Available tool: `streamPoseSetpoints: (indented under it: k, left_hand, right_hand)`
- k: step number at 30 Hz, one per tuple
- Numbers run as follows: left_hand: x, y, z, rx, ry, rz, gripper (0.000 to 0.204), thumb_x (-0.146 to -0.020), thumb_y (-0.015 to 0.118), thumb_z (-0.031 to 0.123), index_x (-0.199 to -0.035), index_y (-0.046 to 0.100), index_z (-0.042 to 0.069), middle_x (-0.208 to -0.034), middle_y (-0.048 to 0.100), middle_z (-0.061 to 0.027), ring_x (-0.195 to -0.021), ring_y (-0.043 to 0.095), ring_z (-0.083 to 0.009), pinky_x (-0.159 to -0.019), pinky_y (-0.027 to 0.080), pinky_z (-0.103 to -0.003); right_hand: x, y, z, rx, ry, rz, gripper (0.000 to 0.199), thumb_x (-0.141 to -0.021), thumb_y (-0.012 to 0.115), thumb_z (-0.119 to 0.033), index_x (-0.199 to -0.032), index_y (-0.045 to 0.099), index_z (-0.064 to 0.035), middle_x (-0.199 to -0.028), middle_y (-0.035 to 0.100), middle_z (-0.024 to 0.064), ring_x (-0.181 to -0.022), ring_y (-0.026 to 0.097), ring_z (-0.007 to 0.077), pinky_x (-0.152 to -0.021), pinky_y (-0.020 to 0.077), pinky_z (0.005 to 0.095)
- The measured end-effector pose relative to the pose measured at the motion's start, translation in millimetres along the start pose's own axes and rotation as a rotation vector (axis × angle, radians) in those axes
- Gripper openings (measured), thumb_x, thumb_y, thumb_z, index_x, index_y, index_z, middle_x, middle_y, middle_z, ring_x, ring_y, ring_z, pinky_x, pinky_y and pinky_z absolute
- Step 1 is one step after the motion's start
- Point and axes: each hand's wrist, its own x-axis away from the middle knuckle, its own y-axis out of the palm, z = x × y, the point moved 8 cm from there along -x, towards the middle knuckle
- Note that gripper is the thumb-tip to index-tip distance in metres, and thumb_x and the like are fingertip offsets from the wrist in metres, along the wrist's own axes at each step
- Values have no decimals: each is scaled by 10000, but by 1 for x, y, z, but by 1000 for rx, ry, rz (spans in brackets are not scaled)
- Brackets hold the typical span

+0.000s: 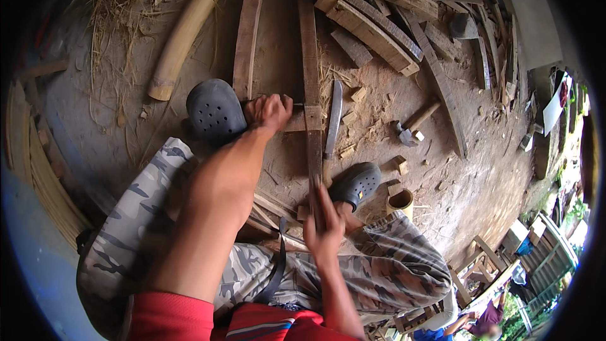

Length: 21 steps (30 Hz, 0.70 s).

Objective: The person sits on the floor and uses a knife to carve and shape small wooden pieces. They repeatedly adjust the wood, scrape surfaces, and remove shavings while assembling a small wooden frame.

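Both hands grip 1 wooden frame (pixel 310 88): right (pixel 324 230) near end, left (pixel 268 112) crosspiece.

left hand (pixel 268 112) fisted, arm stretched forward; right hand (pixel 324 230) near lap, fingers closed, forearm bent.

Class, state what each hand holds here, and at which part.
Right hand grips the long wooden slat at its near end; left hand closes on the short crosspiece beside it.

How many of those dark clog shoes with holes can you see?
2. One clog is at upper left, beside the left hand. The other clog is lower right, next to the right hand gripping a wooden slat. None seem hidden.
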Motion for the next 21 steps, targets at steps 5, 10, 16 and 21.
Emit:
streamPoseSetpoints:
  k: [5,10,16,21]
  left_hand:
    - [2,-8,0,2,27,114,432,-921,466,412,-835,723,76,-940,716,-186,-960,672,-353,-869,485,-486]
    - [-3,-3,0,24,8,61,421,-917,475,401,-815,726,79,-915,719,-182,-931,678,-357,-858,489,-489]
    - [1,-10,3,2,26,98,419,-920,474,413,-850,730,88,-940,720,-173,-951,678,-346,-869,496,-479]
    - [-4,-1,0,20,-6,-15,402,-912,502,431,-851,727,104,-957,715,-168,-978,669,-342,-889,474,-483]
  right_hand:
    - [-2,15,32,-96,174,-8,626,-811,516,46,-1432,469,-19,-1328,604,198,-1207,611,251,-965,498,297]
    - [37,-4,15,-97,70,-31,636,-770,477,70,-1403,493,13,-1357,584,198,-1283,548,262,-1047,437,319]
    - [1,17,44,-130,209,-29,600,-798,546,33,-1395,513,-12,-1340,587,211,-1239,580,287,-1004,476,323]
    - [46,-15,13,-119,92,6,595,-796,525,53,-1387,523,-13,-1330,597,208,-1242,579,261,-1015,470,336]
